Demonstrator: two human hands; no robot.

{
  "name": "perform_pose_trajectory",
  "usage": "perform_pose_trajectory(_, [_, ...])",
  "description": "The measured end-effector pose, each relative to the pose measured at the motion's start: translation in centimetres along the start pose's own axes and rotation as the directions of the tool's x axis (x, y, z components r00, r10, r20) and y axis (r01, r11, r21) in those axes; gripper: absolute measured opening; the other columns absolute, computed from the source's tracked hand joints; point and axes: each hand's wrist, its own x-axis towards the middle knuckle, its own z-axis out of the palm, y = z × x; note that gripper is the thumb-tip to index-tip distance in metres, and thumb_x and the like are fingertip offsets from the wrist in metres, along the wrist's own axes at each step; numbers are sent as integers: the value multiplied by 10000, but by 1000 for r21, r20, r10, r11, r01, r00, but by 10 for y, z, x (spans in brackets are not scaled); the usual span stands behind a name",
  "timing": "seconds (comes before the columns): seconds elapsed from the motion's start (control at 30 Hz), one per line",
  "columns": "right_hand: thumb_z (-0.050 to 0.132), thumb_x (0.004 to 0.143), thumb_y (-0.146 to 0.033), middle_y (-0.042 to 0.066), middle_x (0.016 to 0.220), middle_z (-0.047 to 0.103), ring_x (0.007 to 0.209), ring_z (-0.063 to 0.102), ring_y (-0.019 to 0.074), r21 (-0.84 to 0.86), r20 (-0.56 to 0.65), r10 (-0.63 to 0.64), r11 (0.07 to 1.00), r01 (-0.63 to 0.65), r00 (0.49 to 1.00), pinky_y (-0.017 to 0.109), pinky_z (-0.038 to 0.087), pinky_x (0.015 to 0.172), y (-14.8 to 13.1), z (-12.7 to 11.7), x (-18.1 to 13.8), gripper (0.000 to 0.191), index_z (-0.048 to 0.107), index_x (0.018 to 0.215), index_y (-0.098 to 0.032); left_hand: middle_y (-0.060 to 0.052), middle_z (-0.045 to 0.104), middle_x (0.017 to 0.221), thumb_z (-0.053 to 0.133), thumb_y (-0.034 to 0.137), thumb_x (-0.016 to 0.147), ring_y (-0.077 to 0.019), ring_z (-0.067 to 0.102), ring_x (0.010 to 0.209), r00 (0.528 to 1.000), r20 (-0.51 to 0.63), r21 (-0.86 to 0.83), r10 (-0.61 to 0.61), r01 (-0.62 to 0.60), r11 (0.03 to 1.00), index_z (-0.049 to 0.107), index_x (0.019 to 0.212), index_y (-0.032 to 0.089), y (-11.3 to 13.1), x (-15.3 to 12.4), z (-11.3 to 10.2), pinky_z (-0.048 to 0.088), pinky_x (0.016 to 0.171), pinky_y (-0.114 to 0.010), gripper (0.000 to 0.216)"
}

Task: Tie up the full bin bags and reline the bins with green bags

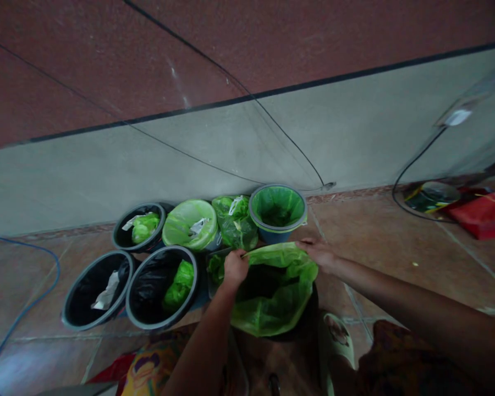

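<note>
In front of me a green plastic bag [268,319] hangs with its mouth spread wide over a dark bin [313,308], most of which is hidden. My left hand [236,268] is closed on the bag's left edge. Across from it, my right hand [317,254] grips the far right edge, fingers partly hidden by the plastic. Just beyond stands a blue bin [277,235] with a grey rim and a green liner. Left of that sits a knotted green bag [236,220], close to my left hand.
Several lined bins stand to the left, among them a light green-lined one [185,212] and a black-lined one [138,308]. A blue cable [45,297] crosses the floor at left. A red object [478,217] lies at right near the wall [355,126]. My slipper [342,338] is beside the bin.
</note>
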Motion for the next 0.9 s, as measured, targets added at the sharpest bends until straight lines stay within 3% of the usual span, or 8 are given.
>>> perform_pose_trajectory(0.13, [566,798,-443,34,699,668,632,598,162,-119,44,-92,988,97,995,252,424,561,-6,-4,4,311,687,788,-156,-57,757,930,599,228,863,-152,670,826,998,54,-14,12,-11,1000,754,1020,172,-2,-3,-3,452,752,-224,227])
perform_pose_trajectory(0.23, [555,804,-430,25,697,655,620,575,149,-81,83,-93,992,100,992,242,414,546,-10,-5,3,306,676,824,-150,-48,756,976,685,335,816,-164,674,856,991,104,-59,85,-79,995,735,1085,181,3,0,-7,463,757,-226,314])
perform_pose_trajectory(0.33, [531,823,-401,20,696,649,621,566,142,-64,141,-63,995,72,988,237,417,553,-11,-2,2,281,665,816,-154,-51,756,937,634,326,861,-164,667,848,987,116,-20,107,-106,994,762,985,179,11,7,-9,457,769,-231,230])
perform_pose_trajectory(0.43, [525,833,-374,23,706,652,641,572,150,-150,126,-65,985,84,990,249,419,592,-13,3,4,267,679,805,-158,-57,753,895,543,258,915,-148,650,815,997,67,51,44,-47,998,770,903,167,12,16,-7,442,763,-225,245])
perform_pose_trajectory(0.6, [553,845,-387,58,786,702,738,626,193,-292,113,-75,951,105,991,275,419,667,-14,13,11,294,730,829,-153,-55,754,893,498,256,938,-129,647,781,999,-9,38,-42,43,998,763,940,162,-1,30,0,428,711,-202,281])
perform_pose_trajectory(0.8, [550,879,-360,81,908,746,814,662,202,-356,91,-15,933,46,996,272,427,690,-19,20,19,306,767,908,-145,-59,765,900,509,310,931,-139,669,796,998,1,21,-67,67,998,779,958,183,-15,43,11,433,707,-207,300])
perform_pose_trajectory(0.9, [568,865,-351,95,870,752,828,685,243,-381,92,24,924,13,995,290,459,696,-13,22,25,292,784,874,-155,-59,769,902,521,355,920,-147,676,800,993,40,23,-109,108,994,784,958,193,-20,47,16,426,686,-210,311])
